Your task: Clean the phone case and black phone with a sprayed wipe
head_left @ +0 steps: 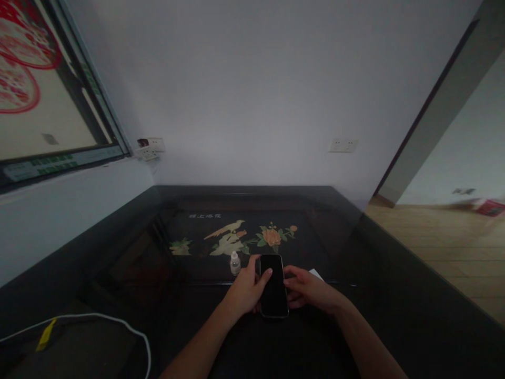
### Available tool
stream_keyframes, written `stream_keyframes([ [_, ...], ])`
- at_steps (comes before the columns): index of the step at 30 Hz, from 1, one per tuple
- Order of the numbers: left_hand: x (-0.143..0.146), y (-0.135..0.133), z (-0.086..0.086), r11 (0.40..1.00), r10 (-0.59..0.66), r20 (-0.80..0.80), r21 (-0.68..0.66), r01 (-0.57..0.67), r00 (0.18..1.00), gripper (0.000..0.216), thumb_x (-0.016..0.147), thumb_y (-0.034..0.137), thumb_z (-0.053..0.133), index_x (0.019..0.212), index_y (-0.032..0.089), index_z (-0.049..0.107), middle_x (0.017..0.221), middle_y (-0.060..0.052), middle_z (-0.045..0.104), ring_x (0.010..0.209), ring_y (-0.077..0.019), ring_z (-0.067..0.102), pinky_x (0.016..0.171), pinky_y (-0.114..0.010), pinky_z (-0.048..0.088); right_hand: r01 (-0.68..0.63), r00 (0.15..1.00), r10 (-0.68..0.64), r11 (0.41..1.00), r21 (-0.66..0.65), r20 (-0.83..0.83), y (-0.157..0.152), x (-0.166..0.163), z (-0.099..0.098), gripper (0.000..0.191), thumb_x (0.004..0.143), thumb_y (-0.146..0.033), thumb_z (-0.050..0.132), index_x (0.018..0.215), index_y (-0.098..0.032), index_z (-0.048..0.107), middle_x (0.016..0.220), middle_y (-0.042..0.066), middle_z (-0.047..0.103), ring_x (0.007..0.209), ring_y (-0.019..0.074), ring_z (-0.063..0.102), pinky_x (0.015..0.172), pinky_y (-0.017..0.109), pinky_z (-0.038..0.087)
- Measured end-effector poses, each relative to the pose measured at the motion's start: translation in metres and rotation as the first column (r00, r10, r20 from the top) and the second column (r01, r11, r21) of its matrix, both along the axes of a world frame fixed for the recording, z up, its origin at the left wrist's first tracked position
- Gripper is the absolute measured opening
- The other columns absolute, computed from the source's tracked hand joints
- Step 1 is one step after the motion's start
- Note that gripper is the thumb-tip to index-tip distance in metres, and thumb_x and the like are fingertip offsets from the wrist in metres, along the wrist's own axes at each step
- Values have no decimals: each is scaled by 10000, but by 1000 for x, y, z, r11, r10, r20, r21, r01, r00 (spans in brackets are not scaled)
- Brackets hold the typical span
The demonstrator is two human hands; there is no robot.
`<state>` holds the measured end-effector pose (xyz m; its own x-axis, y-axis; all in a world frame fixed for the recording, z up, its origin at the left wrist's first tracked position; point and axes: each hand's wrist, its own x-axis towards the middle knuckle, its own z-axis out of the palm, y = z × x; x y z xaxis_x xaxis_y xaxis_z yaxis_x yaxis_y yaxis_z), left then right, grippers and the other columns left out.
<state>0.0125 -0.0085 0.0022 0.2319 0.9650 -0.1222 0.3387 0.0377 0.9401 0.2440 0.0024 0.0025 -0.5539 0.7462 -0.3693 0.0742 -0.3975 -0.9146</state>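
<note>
A smartphone (275, 295) with a dark screen is held upright, facing me, over the near half of the dark table (189, 326). My left hand (248, 288) grips its left edge, with the thumb lying across the screen. At the right edge, my right hand (310, 288) has its bent fingers against the phone's side; some fingertips are hidden behind it. A small clear bottle with a white cap (235, 264) stands just beyond my left hand. Behind my right wrist shows the corner of a flat white thing (316, 274), mostly covered.
Bird and flower pictures (231, 242) decorate the tabletop. A white cable (114, 319) with a yellow tag (46, 335) curves along the near left. The table's far edge meets a wall (244, 105) with sockets (343, 145). A window (51, 84) is on the left, wooden floor (442, 237) on the right.
</note>
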Motion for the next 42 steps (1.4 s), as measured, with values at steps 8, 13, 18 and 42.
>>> stream_keyframes([
  [8,-1,-1,7,992,3,-202,125,22,979,523,978,628,441,1325,237,427,741,-11,683,584,-208,668,527,-264,446,20,998,-23,999,44,61,5,5,-5,431,771,-450,852,1078,-198,684,1032,36,738,969,187,724,871,309,583],
  [13,1,0,8,985,25,-274,170,23,961,512,988,606,437,1322,217,445,743,-13,684,664,-216,683,580,-271,429,46,995,-53,995,87,79,8,6,-7,441,717,-437,884,1064,-203,745,1050,33,747,936,183,717,903,325,570],
  [18,2,0,8,977,61,-322,212,10,945,475,982,569,471,1276,197,496,823,-31,696,737,-211,683,637,-282,445,123,991,-129,984,126,41,9,5,-13,672,667,-372,910,1277,-226,671,952,18,755,842,185,729,846,351,587],
  [42,3,0,6,955,141,-415,295,-14,899,350,962,433,528,1186,169,573,1038,-110,714,975,-254,689,813,-329,491,71,839,-422,712,699,344,6,-20,-13,411,892,-285,598,1279,-202,708,1013,71,711,791,184,678,743,318,554],
])
